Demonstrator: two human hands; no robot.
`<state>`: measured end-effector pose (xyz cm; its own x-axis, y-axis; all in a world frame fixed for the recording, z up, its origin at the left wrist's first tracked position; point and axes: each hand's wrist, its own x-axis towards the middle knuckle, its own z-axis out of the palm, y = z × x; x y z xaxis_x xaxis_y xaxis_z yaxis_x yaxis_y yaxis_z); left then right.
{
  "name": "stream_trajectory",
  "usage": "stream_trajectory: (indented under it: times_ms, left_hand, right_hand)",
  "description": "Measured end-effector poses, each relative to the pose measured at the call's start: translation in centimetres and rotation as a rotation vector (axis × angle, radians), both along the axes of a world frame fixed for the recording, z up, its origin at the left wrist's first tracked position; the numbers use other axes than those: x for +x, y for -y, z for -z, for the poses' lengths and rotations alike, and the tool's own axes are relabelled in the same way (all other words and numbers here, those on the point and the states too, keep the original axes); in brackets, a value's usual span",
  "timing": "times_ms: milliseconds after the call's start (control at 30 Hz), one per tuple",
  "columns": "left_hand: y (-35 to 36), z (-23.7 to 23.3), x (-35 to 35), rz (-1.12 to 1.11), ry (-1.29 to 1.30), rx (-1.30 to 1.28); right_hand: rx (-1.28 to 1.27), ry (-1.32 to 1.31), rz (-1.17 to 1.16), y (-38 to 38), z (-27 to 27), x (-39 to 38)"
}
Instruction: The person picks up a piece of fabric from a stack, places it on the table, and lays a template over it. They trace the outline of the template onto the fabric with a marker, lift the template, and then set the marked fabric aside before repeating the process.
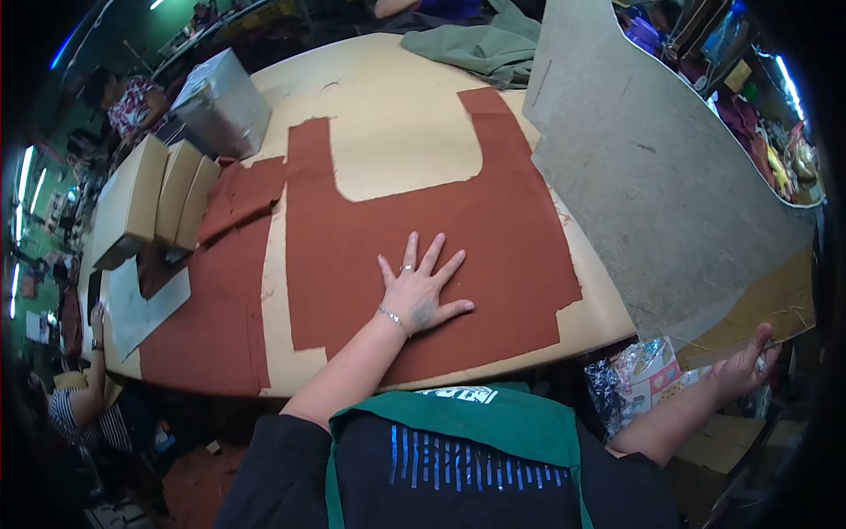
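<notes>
A rust-brown fabric piece (397, 220) with a deep U-shaped cutout at its far side lies flat on the pale table (388, 75). My left hand (425, 286) rests palm down on the fabric, fingers spread, with a ring and a bracelet. On the right, my right hand (749, 363) grips the lower corner of a large grey pattern board (656, 167), its thumb showing at the board's edge. The board is raised and tilted beside the table, overlapping its right side. More rust-brown fabric (225, 300) lies to the left.
Cardboard boxes (132, 198) and a silvery wrapped box (225, 101) stand at the left. Green cloth (485, 44) lies at the far edge. A striped-sleeved person (88, 410) is at the lower left, another person (137, 106) farther back. Plastic-wrapped items (639, 379) sit below right.
</notes>
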<state>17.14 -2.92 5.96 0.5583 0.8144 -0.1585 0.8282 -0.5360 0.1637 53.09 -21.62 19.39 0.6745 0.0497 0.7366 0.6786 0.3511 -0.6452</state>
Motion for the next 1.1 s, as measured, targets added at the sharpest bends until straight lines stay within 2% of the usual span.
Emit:
stream_trajectory:
  times_ms: [100,300,467,600,733,833,867,933,1000,1033,1100]
  left_hand:
    - [-0.6,0.0,-0.7,0.061,-0.015,0.002]
    - [0.8,0.4,-1.0,-0.008,0.071,0.045]
    - [0.6,-0.2,-1.3,-0.026,0.102,0.052]
    - [-1.7,0.1,2.2,0.035,0.159,0.126]
    - [-2.8,1.3,4.8,0.074,0.133,0.050]
    - [-3.1,2.5,3.7,0.138,0.339,0.063]
    - [-2.9,2.3,2.7,0.111,0.381,0.106]
    - [-1.9,1.6,-0.8,-0.032,0.308,0.159]
    - [-0.3,0.3,-4.4,-0.221,0.140,0.211]
    - [0.7,-0.2,-6.0,-0.341,0.010,0.234]
    - [1.9,0.1,-9.0,-0.531,-0.078,0.256]
  right_hand:
    - [0.012,-0.051,-0.009,1.3,0.3,-0.8]
    - [-0.007,-0.077,-0.074,4.0,-0.9,0.2]
    - [-0.067,-0.112,0.001,8.1,-2.2,2.5]
    - [-0.090,-0.135,-0.010,11.6,-2.2,2.6]
    - [-0.153,-0.110,0.014,14.7,-0.9,3.3]
    - [-0.163,-0.111,-0.069,16.1,0.9,5.2]
    - [-0.132,-0.163,-0.121,16.6,1.6,5.9]
    - [-0.094,-0.279,-0.284,16.2,2.0,6.2]
    - [-0.140,-0.248,-0.130,15.5,2.9,6.6]
    - [-0.143,-0.259,-0.118,15.2,3.5,6.8]
    - [-0.128,-0.304,-0.163,14.3,4.8,7.4]
